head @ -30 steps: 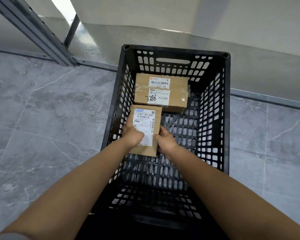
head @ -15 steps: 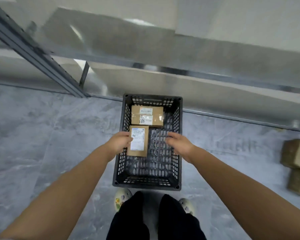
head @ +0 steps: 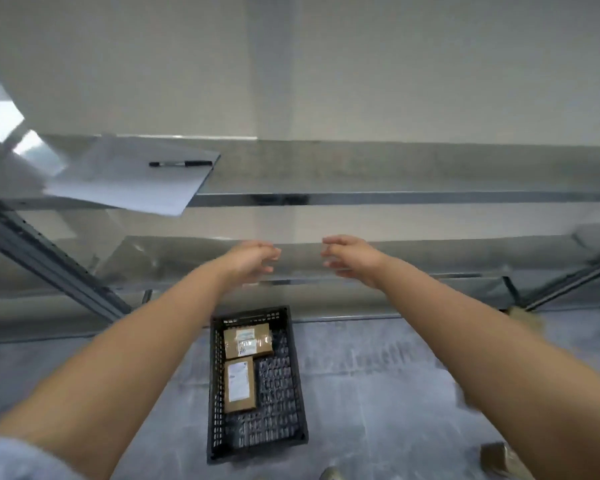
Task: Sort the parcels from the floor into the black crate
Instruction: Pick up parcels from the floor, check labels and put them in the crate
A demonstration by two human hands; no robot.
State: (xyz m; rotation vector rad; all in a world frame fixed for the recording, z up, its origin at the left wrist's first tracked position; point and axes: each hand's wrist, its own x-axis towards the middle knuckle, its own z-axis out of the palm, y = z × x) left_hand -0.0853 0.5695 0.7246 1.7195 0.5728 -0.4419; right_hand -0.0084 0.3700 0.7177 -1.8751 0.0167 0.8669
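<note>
Gripping nothing: left hand (head: 253, 259) and right hand (head: 352, 258) both bare, fingers loosely curled, tips facing each other across a narrow gap, not touching. Held out high in front of the grey metal shelving rack (head: 395, 197), below the front edge of its upper shelf.

Far below, between the forearms, on the grey marbled floor tiles (head: 378, 393): black perforated plastic crate (head: 257, 452), far end close to the rack's bottom rail. Inside, two parcels flat on the bottom. Wide brown cardboard parcel with tape and labels (head: 246, 341) across the far end. Long brown cardboard parcel with a white label (head: 239, 384) just in front of it, tight along the left wall. Bare mesh bottom showing down the right side and at the near end.

Wide stretches of floor tile on either side of the crate. Lower right, partly behind the right forearm and well apart from the crate: small brown box (head: 496, 455) on the floor. Far right, by the rack's foot, a tan shape too blurred to name.

On the upper shelf, at left: white sheet of paper (head: 129, 174), one corner overhanging the front edge, black pen (head: 181, 163) on top. Slanted grey upright post (head: 49, 261) crossing the left side.
</note>
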